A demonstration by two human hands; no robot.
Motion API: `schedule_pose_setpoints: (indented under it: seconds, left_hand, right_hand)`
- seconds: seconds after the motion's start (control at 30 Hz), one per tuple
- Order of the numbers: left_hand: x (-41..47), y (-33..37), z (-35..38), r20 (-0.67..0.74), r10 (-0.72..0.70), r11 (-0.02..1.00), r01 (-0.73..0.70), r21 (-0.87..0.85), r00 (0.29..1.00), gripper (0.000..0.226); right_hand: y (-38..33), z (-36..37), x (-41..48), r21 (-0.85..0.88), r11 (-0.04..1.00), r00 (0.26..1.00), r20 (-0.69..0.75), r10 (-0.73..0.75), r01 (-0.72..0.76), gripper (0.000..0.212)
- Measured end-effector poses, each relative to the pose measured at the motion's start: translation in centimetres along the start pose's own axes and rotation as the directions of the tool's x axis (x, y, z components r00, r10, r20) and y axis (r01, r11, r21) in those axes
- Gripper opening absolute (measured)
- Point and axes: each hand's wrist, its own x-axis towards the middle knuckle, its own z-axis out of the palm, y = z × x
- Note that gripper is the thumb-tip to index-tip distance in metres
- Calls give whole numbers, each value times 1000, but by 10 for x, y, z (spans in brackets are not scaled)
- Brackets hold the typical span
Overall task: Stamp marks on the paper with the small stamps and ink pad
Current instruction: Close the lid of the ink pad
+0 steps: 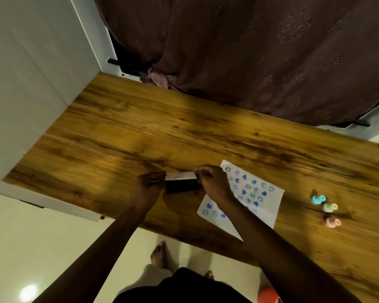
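Both hands meet on the ink pad (181, 184), a small flat box with a dark pad and a pale lid tilted up along its far edge. My left hand (148, 189) grips its left end and my right hand (212, 182) grips its right end. To the right lies the white paper (265, 206), covered with several blue smiley and heart marks; my right forearm crosses its near corner. Three small stamps lie on their sides further right: a teal stamp (318, 199), a white stamp (329, 207) and a pink stamp (332, 222).
Everything rests on a wooden table (140, 132) that runs from the far left to the near right. A dark maroon curtain (249, 51) hangs behind it and a white panel (31, 84) borders its left. An orange object (268, 295) sits below the table's near edge.
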Motion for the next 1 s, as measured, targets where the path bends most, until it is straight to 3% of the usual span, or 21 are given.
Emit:
schedule_pose_setpoints:
  seconds: [0.1,0.2,0.5,0.63,1.0]
  left_hand:
    - [-5,-1,2,-3,26,999,-26,39,1000,30]
    - [-9,-4,3,-29,77,991,-73,111,997,27]
    - [-8,-18,7,-14,200,952,-191,238,980,32]
    - [-8,-17,7,-35,120,950,-104,294,992,26]
    - [-4,2,6,19,32,927,-37,374,999,21]
  right_hand:
    - [-2,-1,-3,80,996,999,6,33,-34,22]
    - [1,-2,-7,-40,999,1000,7,-22,23,21]
    - [-4,1,-17,-105,992,997,36,-67,71,41]
    - [-5,5,-19,-108,991,996,43,-74,78,43]
    - [-10,9,-19,-202,976,997,18,-80,82,37]
